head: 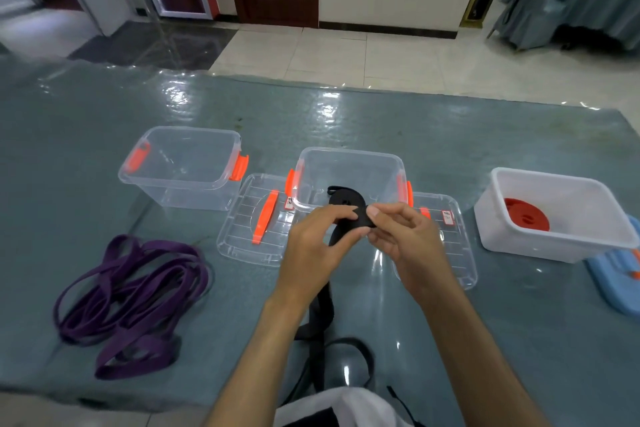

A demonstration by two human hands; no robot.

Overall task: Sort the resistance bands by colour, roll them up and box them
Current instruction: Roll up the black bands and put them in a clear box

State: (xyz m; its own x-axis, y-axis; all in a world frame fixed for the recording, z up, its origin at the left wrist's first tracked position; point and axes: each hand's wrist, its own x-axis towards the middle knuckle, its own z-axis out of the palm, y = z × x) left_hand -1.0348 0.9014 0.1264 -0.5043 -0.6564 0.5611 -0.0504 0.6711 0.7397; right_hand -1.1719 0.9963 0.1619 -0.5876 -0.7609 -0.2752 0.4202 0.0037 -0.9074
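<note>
The black band (pixel 349 224) is covered at its rolled end by the fingertips of the left hand (pixel 313 246) and right hand (pixel 401 239), so how tightly it is wound cannot be told; its loose length passes behind the left wrist and runs off the bottom edge; the blue lid (pixel 614 276) is cut by the right edge; the labels on the two clear lids (pixel 258 218) are too small to read; the nearer lid's right handle is mostly behind the right hand; the red roll (pixel 526 215) is half veiled by the white box (pixel 554 246) wall.
</note>
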